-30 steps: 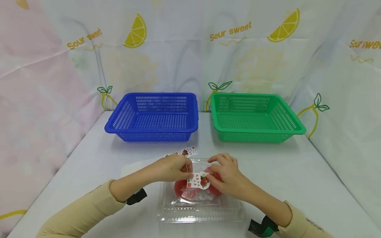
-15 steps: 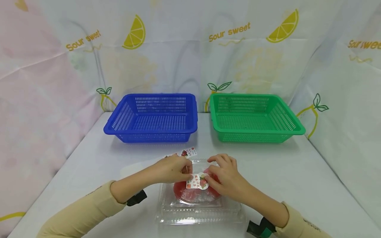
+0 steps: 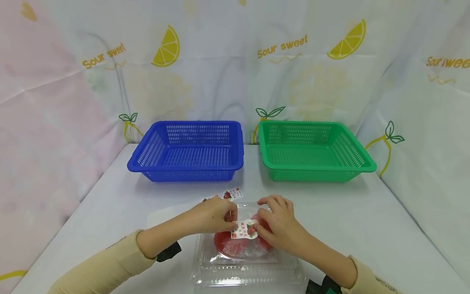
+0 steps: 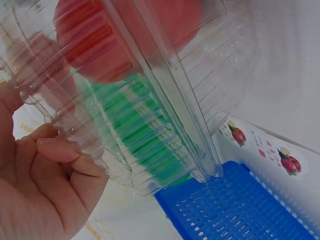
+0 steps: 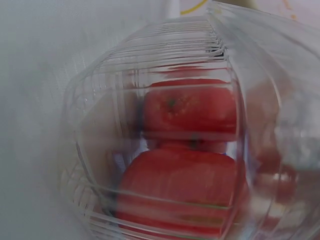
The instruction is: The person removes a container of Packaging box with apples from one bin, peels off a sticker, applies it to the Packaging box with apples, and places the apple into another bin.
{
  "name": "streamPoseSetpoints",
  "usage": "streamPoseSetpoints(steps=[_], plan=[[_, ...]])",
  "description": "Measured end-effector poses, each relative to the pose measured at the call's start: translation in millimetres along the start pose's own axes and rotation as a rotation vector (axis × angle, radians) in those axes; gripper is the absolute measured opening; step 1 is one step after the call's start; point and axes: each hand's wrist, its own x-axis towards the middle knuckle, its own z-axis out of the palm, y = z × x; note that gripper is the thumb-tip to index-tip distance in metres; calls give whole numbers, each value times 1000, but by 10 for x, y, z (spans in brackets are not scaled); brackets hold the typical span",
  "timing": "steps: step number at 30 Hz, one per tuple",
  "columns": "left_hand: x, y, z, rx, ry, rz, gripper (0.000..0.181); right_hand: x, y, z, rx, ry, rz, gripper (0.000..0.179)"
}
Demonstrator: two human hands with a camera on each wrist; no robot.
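your hands have barely shifted: left hand and right hand both pinch the sticker on the clear box.

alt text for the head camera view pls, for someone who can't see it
Two hands press a fruit sticker onto the lid of a clear box holding red fruit: the left hand pinches its left edge, the right hand its right. Behind, on the white table, sit an empty blue basket and green basket; more stickers lie beyond the hands.
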Motion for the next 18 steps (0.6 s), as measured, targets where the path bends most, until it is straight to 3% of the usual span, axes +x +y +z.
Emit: streamPoseSetpoints(steps=[18], plan=[[-36, 15, -26, 39, 38, -20, 24, 8, 20, -24, -32, 0, 8, 27]])
